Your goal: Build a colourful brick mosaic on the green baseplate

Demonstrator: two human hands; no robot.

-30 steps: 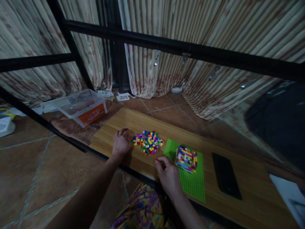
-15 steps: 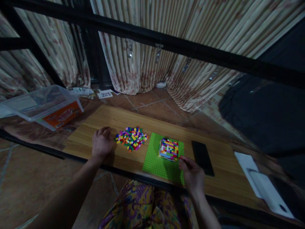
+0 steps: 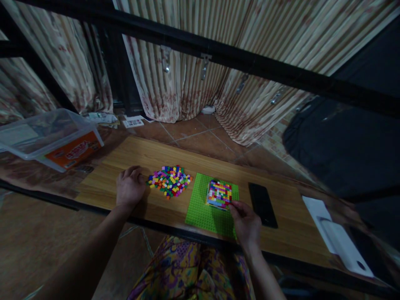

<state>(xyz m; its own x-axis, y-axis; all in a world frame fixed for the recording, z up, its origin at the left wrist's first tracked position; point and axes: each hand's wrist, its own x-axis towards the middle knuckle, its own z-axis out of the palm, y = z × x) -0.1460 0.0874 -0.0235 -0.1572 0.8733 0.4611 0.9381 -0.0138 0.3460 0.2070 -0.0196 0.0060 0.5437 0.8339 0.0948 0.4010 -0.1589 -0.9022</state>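
Note:
A bright green studded baseplate lies on the wooden board, carrying a low block built of many small coloured toy bricks. At its near right corner, my right hand has thumb and forefinger pinched together, touching or nearly touching the bricks. Whatever sits between those fingertips is too small to make out. To the left of the plate is a loose pile of small toy bricks in mixed colours. Beside that pile my left hand rests on the board with its fingers curled under; their inside is hidden.
A black phone-like slab lies right of the baseplate. Further right are a white sheet and a white oblong object. A clear plastic box with an orange label stands at the left. A dark bar crosses in front of the curtains.
My right hand has moved slightly left and in against the brick block's near right corner. My left hand keeps its place by the pile. The whole view has shifted a little.

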